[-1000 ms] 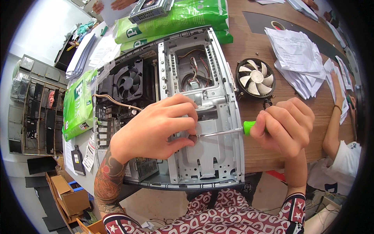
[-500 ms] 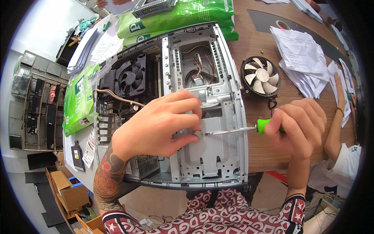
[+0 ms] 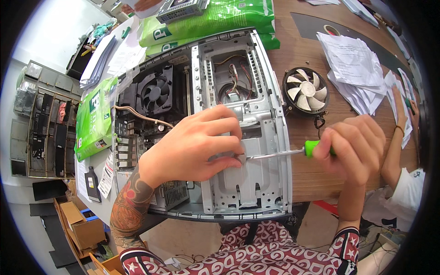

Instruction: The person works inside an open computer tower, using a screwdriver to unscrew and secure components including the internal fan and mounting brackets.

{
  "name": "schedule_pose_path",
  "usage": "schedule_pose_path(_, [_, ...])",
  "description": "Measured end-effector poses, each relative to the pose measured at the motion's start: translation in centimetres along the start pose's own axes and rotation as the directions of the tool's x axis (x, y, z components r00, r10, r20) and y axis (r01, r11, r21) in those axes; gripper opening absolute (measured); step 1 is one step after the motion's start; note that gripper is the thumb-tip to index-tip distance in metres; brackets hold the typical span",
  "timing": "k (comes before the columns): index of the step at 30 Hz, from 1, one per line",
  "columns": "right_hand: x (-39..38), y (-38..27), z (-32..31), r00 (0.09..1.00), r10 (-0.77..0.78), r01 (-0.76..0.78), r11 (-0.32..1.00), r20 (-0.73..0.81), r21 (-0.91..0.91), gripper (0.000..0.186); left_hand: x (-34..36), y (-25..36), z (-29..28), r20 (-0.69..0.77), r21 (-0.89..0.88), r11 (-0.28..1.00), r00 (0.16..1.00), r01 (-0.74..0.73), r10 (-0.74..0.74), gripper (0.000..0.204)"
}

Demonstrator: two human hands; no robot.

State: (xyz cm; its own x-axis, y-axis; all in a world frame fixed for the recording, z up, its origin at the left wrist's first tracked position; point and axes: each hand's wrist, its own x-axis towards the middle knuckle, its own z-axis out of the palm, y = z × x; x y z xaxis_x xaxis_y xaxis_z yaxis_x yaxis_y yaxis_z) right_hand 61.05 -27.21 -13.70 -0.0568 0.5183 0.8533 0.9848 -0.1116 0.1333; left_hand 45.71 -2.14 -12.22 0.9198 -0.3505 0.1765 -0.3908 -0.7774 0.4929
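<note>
An opened desktop computer case [image 3: 199, 137] lies on its side on the table in front of me. In my closed right hand [image 3: 353, 149] is a screwdriver [image 3: 277, 154] with a bright green handle, its shaft level and pointing left over the metal drive bay [image 3: 247, 178]. My left hand [image 3: 197, 144] hovers above the case, thumb and fingertips pinched together close by the screwdriver's tip. What they pinch is too small and too covered to make out. Farther left inside the case sits a black cooling fan [image 3: 156, 90], with pinkish-beige cables [image 3: 142, 115] running past it.
A loose round fan with pale blades [image 3: 306, 90] stands right of the case. Crumpled papers [image 3: 353, 64] and a tape roll [image 3: 331, 30] lie beyond it. Green bags [image 3: 215, 23] border the far side. Another person's arm [image 3: 393, 156] rests at the right.
My left hand has shifted slightly to the right, its fingertips still pinched. The screwdriver and my right hand have also moved a little rightward.
</note>
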Motion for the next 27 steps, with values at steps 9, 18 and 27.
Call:
schedule_pose_path(9, [0.1, 0.4, -0.3, 1.0, 0.025, -0.025, 1.0, -0.017, -0.001, 0.011, 0.0, -0.1, 0.1, -0.022, -0.003, 1.0, 1.0, -0.002, 0.002, 0.023])
schedule_pose_path(18, [-0.2, 0.0, 0.6, 0.999, 0.018, -0.019, 1.0, -0.027, -0.023, 0.012, 0.0, -0.2, 0.0, -0.03, -0.02, 1.0, 1.0, 0.003, -0.004, 0.023])
schedule_pose_path(27, [-0.3, -0.1, 0.8, 0.999, 0.037, -0.037, 0.999, -0.022, -0.011, 0.013, 0.0, -0.4, 0.1, -0.03, -0.015, 1.0, 1.0, -0.004, 0.004, 0.022])
